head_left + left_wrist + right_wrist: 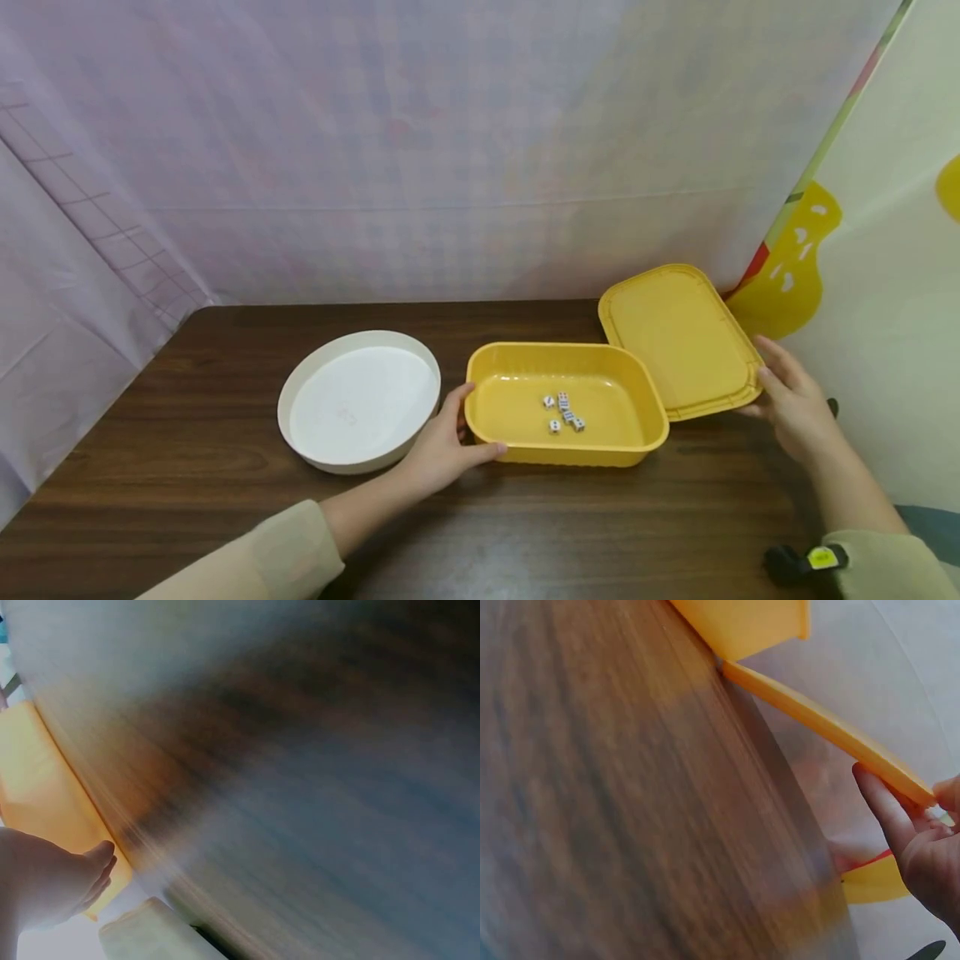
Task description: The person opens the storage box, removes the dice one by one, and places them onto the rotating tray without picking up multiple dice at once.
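Note:
A yellow rectangular box (585, 456) stands uncovered on the dark wooden table, several small white dice (563, 402) lying on its floor. My left hand (442, 446) holds the box's left end, thumb at the front rim and fingers along the side. In the left wrist view that hand (64, 881) overlaps the box's yellow wall (45, 780). To the right, my right hand (795, 404) grips the edge of the yellow lid (678, 342). The right wrist view shows the lid (825, 724) tilted, its far edge low beside the box, with fingers under the raised edge.
Left of the box sits a round white tray (360, 408), close to my left forearm. A pale curtain (450, 167) hangs along the table's back edge, and a printed cloth (885, 333) hangs at the right. A dark strap with a yellow tag (821, 557) lies by my right sleeve.

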Demonstrator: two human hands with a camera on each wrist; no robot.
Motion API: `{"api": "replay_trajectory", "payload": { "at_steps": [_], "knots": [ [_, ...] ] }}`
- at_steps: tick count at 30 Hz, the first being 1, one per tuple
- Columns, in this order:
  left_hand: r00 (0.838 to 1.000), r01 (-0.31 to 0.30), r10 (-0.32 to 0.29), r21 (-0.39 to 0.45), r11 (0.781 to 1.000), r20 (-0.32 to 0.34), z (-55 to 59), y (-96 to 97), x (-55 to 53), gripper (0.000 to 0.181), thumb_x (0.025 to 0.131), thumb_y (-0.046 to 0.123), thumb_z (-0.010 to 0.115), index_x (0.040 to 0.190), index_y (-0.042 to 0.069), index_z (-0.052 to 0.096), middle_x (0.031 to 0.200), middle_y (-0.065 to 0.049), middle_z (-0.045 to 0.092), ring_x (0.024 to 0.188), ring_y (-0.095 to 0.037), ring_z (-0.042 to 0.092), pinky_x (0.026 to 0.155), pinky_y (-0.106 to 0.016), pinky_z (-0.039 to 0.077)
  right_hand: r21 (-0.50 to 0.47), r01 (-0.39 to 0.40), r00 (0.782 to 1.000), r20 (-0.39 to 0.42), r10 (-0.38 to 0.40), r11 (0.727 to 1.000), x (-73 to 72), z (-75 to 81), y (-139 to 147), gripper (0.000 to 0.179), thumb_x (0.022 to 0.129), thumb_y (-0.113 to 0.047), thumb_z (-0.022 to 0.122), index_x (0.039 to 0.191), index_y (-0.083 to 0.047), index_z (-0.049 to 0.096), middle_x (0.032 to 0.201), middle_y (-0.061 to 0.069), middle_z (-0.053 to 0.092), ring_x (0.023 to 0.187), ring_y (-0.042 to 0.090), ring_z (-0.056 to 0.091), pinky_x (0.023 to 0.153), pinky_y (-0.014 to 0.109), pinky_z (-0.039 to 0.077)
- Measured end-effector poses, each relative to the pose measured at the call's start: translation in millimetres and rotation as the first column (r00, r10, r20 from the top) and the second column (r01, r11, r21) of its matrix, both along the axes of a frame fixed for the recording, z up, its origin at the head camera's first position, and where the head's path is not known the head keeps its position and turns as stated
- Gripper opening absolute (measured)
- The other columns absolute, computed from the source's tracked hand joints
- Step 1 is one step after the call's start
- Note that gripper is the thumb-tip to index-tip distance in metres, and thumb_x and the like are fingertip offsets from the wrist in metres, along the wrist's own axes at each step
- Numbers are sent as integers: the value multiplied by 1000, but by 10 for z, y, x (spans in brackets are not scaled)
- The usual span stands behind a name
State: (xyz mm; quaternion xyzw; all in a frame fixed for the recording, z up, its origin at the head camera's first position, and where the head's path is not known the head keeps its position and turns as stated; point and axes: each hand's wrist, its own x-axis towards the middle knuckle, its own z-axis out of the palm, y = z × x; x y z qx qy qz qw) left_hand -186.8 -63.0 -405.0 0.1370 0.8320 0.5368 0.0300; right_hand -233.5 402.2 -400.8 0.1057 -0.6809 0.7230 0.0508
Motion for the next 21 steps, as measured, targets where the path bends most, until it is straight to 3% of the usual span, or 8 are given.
{"api": "replay_trajectory", "payload": {
  "at_steps": [6, 9, 11, 14, 16, 18, 21],
  "knots": [
    [1000, -4, 4, 2, 1000, 15, 14, 3, 4, 95, 75, 30, 83, 147, 4, 27, 141, -20, 44, 122, -30, 50, 97, -43, 41, 32, -33, 997, 71, 31, 999, -8, -49, 68, 65, 102, -21, 41, 154, -4, 5, 124, 0, 38, 94, 5, 60, 66, 34, 55],
    [1000, -2, 2, 6, 1000, 16, 18, 2, 12, 95, 75, 30, 83, 147, 3, 27, 141, -20, 43, 123, -30, 49, 98, -43, 40, 133, -28, 998, 68, 20, 991, -9, -80, 108, 62, 103, -19, 39, 153, -2, 6, 119, -1, 41, 91, 4, 60, 67, 33, 55],
    [1000, -2, 2, 7, 1000, 11, 22, 1, 19, 95, 76, 30, 83, 147, 2, 26, 141, -21, 44, 122, -31, 49, 97, -44, 40, 243, -8, 999, 36, -1, 970, -13, -98, 126, 59, 104, -16, 38, 151, 4, 8, 118, 1, 43, 89, 1, 59, 67, 30, 54],
    [1000, -8, 8, 6, 1000, 11, 26, 3, 26, 95, 75, 30, 83, 147, 2, 26, 140, -21, 44, 122, -30, 49, 97, -44, 40, 470, 59, 998, -29, -51, 881, -15, -111, 137, 54, 105, -14, 34, 147, 12, 13, 123, 19, 44, 90, -7, 53, 69, 22, 52],
    [1000, -11, 11, 6, 1000, 9, 31, 5, 31, 95, 75, 30, 83, 147, 2, 26, 140, -21, 45, 122, -30, 49, 97, -44, 40, 612, 112, 994, -66, -91, 783, -17, -108, 135, 51, 105, -14, 33, 144, 15, 18, 127, 31, 42, 92, -7, 50, 70, 18, 48],
    [1000, -12, 12, 7, 1000, 12, 31, 9, 32, 96, 75, 30, 83, 147, 3, 26, 140, -21, 45, 122, -30, 49, 97, -44, 40, 703, 141, 990, -82, -117, 697, -18, -101, 132, 50, 105, -15, 33, 143, 15, 23, 126, 40, 40, 99, 8, 52, 75, 26, 47],
    [1000, -15, 15, 10, 1000, 15, 32, 12, 34, 96, 75, 30, 83, 147, 3, 26, 140, -20, 45, 122, -30, 49, 98, -44, 40, 768, 158, 986, -94, -135, 620, -23, -103, 129, 49, 105, -16, 35, 142, 14, 27, 123, 42, 42, 105, 39, 49, 81, 47, 42]
  ]
}}
